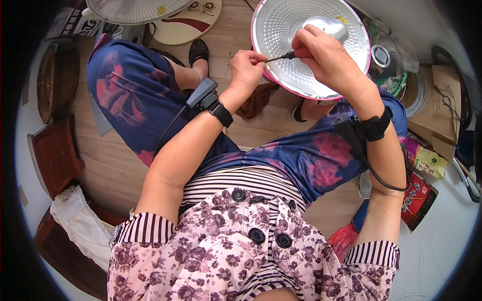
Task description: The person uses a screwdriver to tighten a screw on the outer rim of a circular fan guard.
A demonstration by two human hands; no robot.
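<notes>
A round dish heater (281, 30) with a dimpled silver reflector and a pink rim leans by my knees. My right hand (329, 60) is in front of the dish, its fingers wrapped round the dark handle of a screwdriver (279, 57). The thin shaft points left, toward the rim. At the shaft's tip, by the rim's left edge, my left hand (245, 72) has thumb and fingers pinched together; anything small between them is hidden. Behind my right fingers sits the heater's white and silver centre cover (329, 29).
A fan guard (135, 11) and a round cream panel with a dark red patch (183, 29) lie at the far left. Another fan (384, 57), coiled wire (420, 95) and a cardboard box (439, 100) crowd the right. Dark wooden furniture (55, 155) lines the left.
</notes>
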